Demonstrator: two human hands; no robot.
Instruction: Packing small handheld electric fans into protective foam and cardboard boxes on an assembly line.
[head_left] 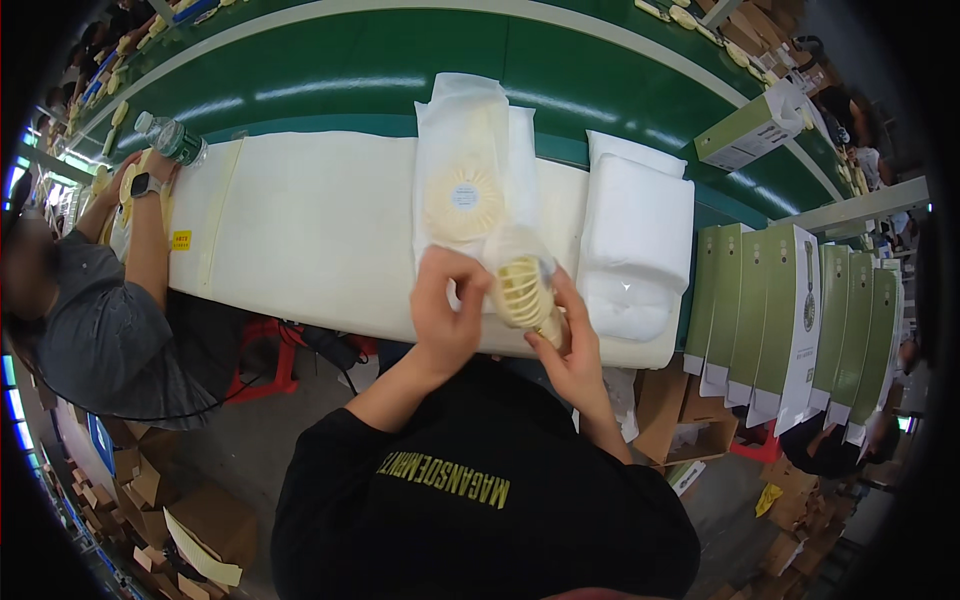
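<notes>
R hand [573, 362] grips cream fan [522, 292] (slatted head up); L hand [445, 308] curled just left of it, contact unclear. Bagged fan [450, 205] on white pad [310, 220], far side, w/ white packs [640, 220] to R, green boxes [774, 300] farther R; co-worker [100, 330] at L.

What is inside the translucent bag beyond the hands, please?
Through the translucent bag, a ribbed cream fan head with a round label shows. Its underside is covered and cannot be seen.
</notes>
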